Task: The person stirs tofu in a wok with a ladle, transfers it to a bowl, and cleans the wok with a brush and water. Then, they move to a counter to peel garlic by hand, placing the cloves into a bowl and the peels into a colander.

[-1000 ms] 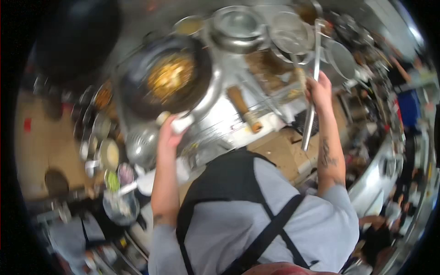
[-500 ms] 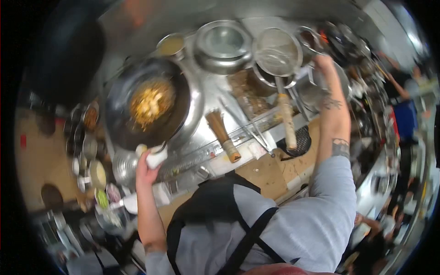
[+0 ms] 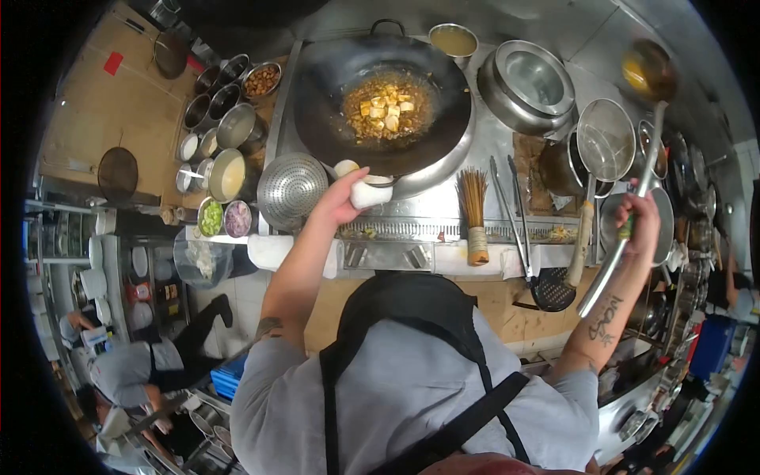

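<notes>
A large dark wok (image 3: pixel 332 87) sits on the stove, with pale yellow tofu cubes (image 3: pixel 388 107) in brown sauce and minced bits at its centre. My left hand (image 3: pixel 342 202) is closed on a folded white cloth (image 3: pixel 370 195) around the wok's near handle, which is mostly hidden. Off to the right, my right hand (image 3: pixel 637 222) grips the metal shaft of a long ladle (image 3: pixel 651 154). The ladle's bowl is raised at the upper right, with something yellowish showing in it. Below the wok's left side lies a round perforated strainer (image 3: pixel 291 190).
Sauce and ingredient bowls (image 3: pixel 229 176) crowd the left side. A bamboo brush (image 3: pixel 475 210), tongs (image 3: pixel 511 206) and a wire-mesh skimmer (image 3: pixel 606 138) lie right of the wok. Behind stand a metal basin (image 3: pixel 530 79) and a small pot of liquid (image 3: pixel 454 41). A co-worker (image 3: pixel 131 372) is at lower left.
My head view has turned, so the scene sits differently. My right hand, earlier stretched out over the pots at right, is nearer my body with the ladle raised. My left hand stays at the wok handle.
</notes>
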A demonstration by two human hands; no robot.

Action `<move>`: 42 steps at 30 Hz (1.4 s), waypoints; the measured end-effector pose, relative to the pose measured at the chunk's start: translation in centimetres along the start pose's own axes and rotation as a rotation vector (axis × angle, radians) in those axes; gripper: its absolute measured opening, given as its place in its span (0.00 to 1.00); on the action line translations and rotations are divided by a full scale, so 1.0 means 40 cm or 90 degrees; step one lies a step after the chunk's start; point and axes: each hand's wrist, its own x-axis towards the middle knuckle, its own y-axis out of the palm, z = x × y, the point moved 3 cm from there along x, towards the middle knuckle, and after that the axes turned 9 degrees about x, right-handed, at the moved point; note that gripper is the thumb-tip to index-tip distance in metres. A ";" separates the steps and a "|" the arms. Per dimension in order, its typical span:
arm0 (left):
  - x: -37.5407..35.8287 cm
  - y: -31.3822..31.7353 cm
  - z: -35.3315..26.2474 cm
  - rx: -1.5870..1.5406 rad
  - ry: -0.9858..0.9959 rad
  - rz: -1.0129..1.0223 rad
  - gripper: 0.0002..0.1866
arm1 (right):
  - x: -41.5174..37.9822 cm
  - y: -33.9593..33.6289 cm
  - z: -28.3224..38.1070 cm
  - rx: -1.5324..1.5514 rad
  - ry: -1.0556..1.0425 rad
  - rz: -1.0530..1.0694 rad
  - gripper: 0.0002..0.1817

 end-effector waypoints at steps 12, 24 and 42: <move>-0.003 0.007 0.000 -0.031 -0.013 0.069 0.15 | -0.376 0.615 -0.187 -0.082 0.103 0.283 0.16; 0.075 0.007 0.000 -0.003 -0.046 0.077 0.13 | -0.539 0.627 -0.231 0.002 0.147 0.252 0.13; -0.310 -0.188 0.147 1.176 0.454 0.295 0.11 | -1.011 -0.035 -0.154 0.332 -0.115 -0.001 0.24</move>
